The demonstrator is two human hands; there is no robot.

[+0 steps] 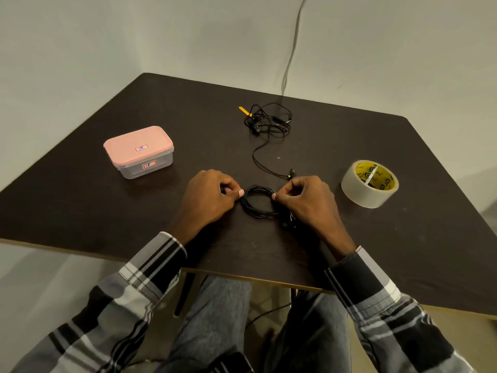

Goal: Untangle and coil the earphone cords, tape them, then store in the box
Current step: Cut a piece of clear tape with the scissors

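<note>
Two hands, left hand (208,196) and right hand (304,199), knuckles up, fingertips pinching opposite sides of the coiled black cord (258,201).

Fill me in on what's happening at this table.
A person is coiling a black earphone cord on the dark table. The left hand pinches the coil's left side and the right hand pinches its right side. A second earphone set lies tangled farther back, with one strand trailing toward the right hand. The tape roll sits untouched to the right, and the pink-lidded box stands closed to the left. Nothing is taped or stored yet.
</note>
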